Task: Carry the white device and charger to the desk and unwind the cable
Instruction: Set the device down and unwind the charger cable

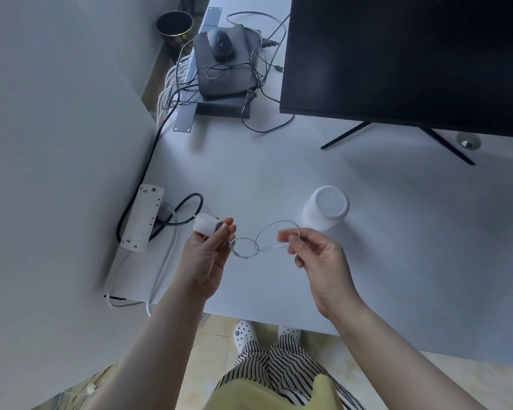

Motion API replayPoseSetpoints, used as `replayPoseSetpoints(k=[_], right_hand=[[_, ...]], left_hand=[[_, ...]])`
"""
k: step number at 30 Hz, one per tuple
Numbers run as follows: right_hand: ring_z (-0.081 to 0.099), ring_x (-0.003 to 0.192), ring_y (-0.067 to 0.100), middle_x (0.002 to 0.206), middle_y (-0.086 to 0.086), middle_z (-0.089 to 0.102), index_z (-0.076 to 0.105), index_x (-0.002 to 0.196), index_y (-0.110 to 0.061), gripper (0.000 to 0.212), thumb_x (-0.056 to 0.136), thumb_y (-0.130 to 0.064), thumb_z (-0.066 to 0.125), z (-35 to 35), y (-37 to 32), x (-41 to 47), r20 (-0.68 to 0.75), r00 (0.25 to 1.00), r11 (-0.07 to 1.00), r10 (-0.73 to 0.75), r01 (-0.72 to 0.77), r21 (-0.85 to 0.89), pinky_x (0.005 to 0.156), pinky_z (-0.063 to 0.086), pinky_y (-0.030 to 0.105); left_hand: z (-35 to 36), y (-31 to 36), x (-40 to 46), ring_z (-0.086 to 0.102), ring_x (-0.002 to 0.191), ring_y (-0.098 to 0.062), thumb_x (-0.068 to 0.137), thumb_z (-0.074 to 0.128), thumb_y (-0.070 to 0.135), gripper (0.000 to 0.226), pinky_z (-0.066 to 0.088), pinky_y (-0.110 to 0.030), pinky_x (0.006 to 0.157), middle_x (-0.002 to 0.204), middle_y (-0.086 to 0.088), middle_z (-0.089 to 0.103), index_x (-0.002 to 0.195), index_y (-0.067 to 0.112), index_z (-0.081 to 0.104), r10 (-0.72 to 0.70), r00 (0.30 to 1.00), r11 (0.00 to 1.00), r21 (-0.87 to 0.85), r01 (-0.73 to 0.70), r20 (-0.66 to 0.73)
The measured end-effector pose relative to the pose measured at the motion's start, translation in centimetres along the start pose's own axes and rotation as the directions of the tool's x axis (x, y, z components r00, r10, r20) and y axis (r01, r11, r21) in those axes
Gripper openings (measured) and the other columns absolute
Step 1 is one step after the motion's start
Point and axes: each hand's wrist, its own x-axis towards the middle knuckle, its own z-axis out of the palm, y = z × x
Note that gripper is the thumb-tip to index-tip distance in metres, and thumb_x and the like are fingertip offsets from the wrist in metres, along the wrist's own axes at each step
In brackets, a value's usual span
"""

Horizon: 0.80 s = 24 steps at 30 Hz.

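- No brand, label or writing can be read on anything.
- The left hand (203,258) grips the white charger (205,226); the right hand (317,255) pinches the thin cable (256,245), which loops between them.
- The white device (326,210) stands on the white desk (397,261), just beyond the right hand.
- Left: a power strip (144,217). Far right: a dark monitor (412,54).
- Grey walls, tiled floor.

From my feed, the monitor (412,57) runs off the top and right edges. The left hand (205,261) covers part of the charger (205,225), and I can't trace where the cable (258,242) ends beyond the right hand (317,258).
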Motion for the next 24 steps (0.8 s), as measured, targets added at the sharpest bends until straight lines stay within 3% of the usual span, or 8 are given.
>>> replayPoseSetpoints(k=[3,8,11,15,19,24], right_hand=[[0.048,0.061,0.008,0.072,0.001,0.07,0.071,0.09,-0.013,0.018,0.09,-0.001,0.057,-0.2,-0.2,-0.2,0.062,0.997,0.986,0.05,-0.059,0.156,0.057,0.039,0.016],[0.04,0.052,0.009,0.058,0.0,0.06,0.071,0.084,-0.014,0.013,0.09,-0.013,0.06,-0.5,-0.1,-0.1,0.049,0.994,0.989,0.093,-0.098,0.113,0.051,0.03,0.018],[0.04,0.05,0.009,0.058,0.001,0.059,0.07,0.084,-0.015,0.016,0.092,-0.015,0.056,-0.5,0.0,-0.2,0.036,0.995,0.987,0.097,-0.101,0.123,0.051,0.028,0.019],[0.043,0.056,0.01,0.063,0.001,0.059,0.064,0.077,-0.016,0.023,0.093,-0.008,0.05,-1.8,-0.1,-0.3,0.082,0.984,0.942,0.158,-0.175,0.286,0.051,0.031,0.017],[0.039,0.046,0.007,0.057,-0.001,0.057,0.062,0.079,-0.014,0.005,0.081,-0.017,0.065,-2.9,-0.3,-0.6,0.116,0.986,0.962,0.123,-0.147,0.231,0.047,0.03,0.014],[0.043,0.048,0.005,0.068,0.0,0.066,0.07,0.08,-0.019,0.026,0.063,-0.037,0.076,-4.2,0.1,-0.8,0.143,0.985,0.964,0.091,-0.123,0.233,0.048,0.027,0.015]], left_hand=[[-0.2,0.3,0.1,0.069,0.067,-0.006,0.091,0.053,-0.004,0.013,0.054,-0.015,0.061,0.091,-0.007,0.063,0.095,0.004,0.061,0.014,1.0,1.0,0.004,-0.014,-0.014],[-0.3,0.3,0.1,0.069,0.067,-0.007,0.091,0.054,-0.001,0.011,0.055,-0.016,0.063,0.092,-0.009,0.063,0.1,0.003,0.058,0.015,1.0,1.0,-0.027,-0.016,-0.014],[-0.3,0.1,0.2,0.069,0.068,-0.008,0.089,0.057,0.001,0.014,0.055,-0.016,0.063,0.093,-0.009,0.065,0.103,0.003,0.056,0.014,1.0,1.0,-0.024,-0.014,-0.015],[-0.5,0.2,0.3,0.07,0.068,-0.008,0.091,0.054,-0.002,0.009,0.055,-0.016,0.062,0.093,-0.01,0.065,0.098,0.003,0.057,0.027,0.999,0.999,-0.022,-0.028,-0.04],[-0.3,0.4,0.2,0.069,0.066,-0.009,0.091,0.054,-0.003,0.01,0.055,-0.017,0.063,0.093,-0.01,0.066,0.091,0.005,0.058,0.053,0.998,0.999,0.003,-0.053,-0.046],[0.1,0.4,0.3,0.069,0.065,-0.008,0.092,0.052,-0.005,0.01,0.055,-0.016,0.062,0.093,-0.011,0.065,0.093,0.005,0.056,0.063,0.997,0.998,0.012,-0.063,-0.045]])
